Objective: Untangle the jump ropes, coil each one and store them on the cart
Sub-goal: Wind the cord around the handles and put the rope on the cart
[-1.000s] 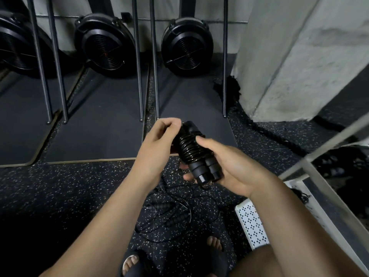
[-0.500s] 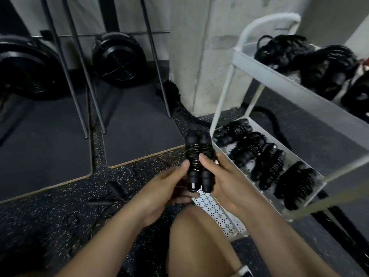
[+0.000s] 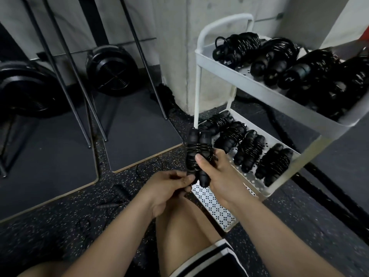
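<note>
Now gripped upright in right hand (image 3: 217, 172): coiled jump rope (image 3: 197, 154); left hand (image 3: 169, 188) pinching its lower end, white cart (image 3: 225, 62) at two o'clock.

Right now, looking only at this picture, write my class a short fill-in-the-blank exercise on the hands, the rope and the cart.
1. The coiled jump rope is gripped around its middle by the ____ hand.
2. The left hand pinches the rope's ____ end.
3. The cart's lower shelf already holds ____ coiled ropes.
4. The cart is ____ in colour.

Missing words: right; lower; four; white
</note>
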